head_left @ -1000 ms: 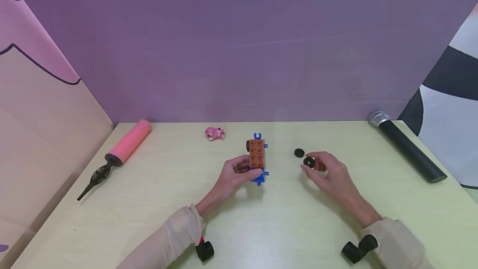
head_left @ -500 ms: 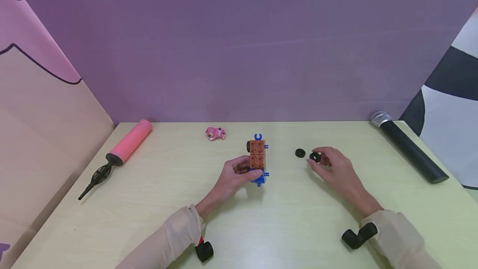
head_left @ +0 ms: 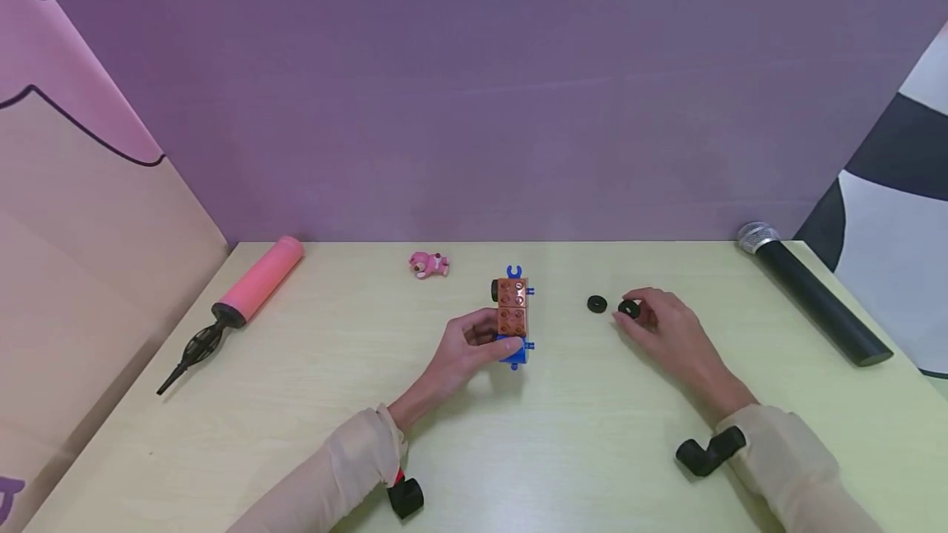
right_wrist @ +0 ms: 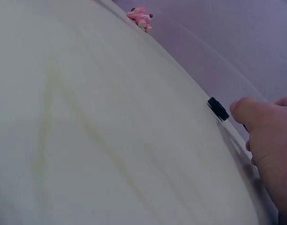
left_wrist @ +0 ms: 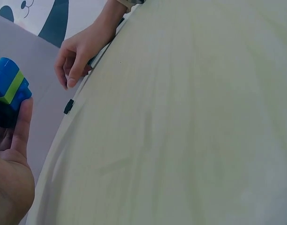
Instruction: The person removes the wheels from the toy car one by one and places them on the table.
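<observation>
My left hand (head_left: 467, 344) grips a toy wagon (head_left: 513, 307) made of orange-brown and blue bricks, holding it upright at its blue end. A black wheel (head_left: 494, 291) sits on its left side, and bare blue pegs stick out on the right. In the left wrist view the blue part (left_wrist: 10, 84) shows a lime stripe. To the right, my right hand (head_left: 670, 336) pinches a small black wheel (head_left: 630, 309) between thumb and forefinger, low at the table. Another loose wheel (head_left: 597, 303) lies flat just left of the fingertips.
A small pink bear figure (head_left: 429, 264) lies near the table's back edge. On the left rests a pink hand pump (head_left: 262, 278) with a black nozzle. A black microphone (head_left: 815, 294) lies at the right. A purple backdrop (head_left: 474, 89) rises behind the table (head_left: 578, 434).
My right hand has moved a little right and back with its wheel, away from the other loose wheel, and the wheel now lies flatter. My left hand and the wagon have stayed nearly still.
</observation>
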A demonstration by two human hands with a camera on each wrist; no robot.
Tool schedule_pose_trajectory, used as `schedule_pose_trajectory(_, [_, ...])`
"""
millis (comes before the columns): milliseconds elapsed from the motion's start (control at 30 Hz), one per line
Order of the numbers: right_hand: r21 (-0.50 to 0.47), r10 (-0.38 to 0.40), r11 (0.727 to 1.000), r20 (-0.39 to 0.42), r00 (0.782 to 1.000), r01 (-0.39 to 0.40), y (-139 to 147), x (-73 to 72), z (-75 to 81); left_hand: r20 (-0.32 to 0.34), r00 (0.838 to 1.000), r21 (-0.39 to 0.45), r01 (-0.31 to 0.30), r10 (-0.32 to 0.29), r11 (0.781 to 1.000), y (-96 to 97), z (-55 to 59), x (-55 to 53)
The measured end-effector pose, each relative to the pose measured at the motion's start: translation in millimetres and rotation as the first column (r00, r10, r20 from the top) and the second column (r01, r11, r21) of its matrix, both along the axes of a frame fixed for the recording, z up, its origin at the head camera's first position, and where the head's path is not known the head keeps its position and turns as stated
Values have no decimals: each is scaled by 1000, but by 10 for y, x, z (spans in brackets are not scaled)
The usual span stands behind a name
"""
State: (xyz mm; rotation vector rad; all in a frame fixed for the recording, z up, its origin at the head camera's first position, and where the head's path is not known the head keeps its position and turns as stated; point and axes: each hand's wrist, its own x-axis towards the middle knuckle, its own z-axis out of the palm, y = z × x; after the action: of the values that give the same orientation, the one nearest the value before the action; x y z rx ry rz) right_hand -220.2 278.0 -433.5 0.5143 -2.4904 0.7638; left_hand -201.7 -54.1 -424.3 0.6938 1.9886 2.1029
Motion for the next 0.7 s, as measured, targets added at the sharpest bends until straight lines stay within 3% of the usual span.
schedule_pose_trajectory(700, [87, -43, 996, 199, 979, 26, 98, -176, 53, -2, 1000, -5, 8, -8, 1000, 8, 16, 15])
